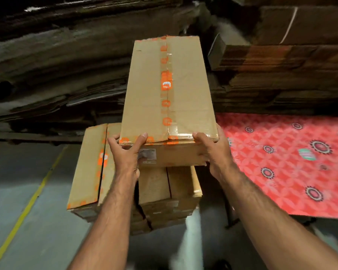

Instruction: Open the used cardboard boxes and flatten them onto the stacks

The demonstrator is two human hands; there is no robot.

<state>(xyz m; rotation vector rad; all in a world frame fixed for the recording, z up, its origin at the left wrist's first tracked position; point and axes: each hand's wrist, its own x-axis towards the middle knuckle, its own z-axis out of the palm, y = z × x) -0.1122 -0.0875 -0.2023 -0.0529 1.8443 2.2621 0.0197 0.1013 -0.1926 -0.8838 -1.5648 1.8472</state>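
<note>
Nearest to me, both forearms reach forward and up. My left hand point(128, 152) grips the near left corner of the taped box point(168, 98), thumb hooked over its top edge and fingers splayed against the near end. My right hand point(213, 151) clamps the near right corner the same way, thumb on top, fingers curled round the side. I hold the box closed, its top seam sealed with orange-printed tape point(166, 84), a label on the end facing me. It sits raised above the lower boxes point(164, 195) piled beneath it; another sealed box point(90, 166) lies just beside them on the left. The grey floor carries a yellow line point(27, 207). To the right lies a red patterned mat point(293, 162). Beyond, flattened cardboard stacks point(57, 75) rise like a wall.
</note>
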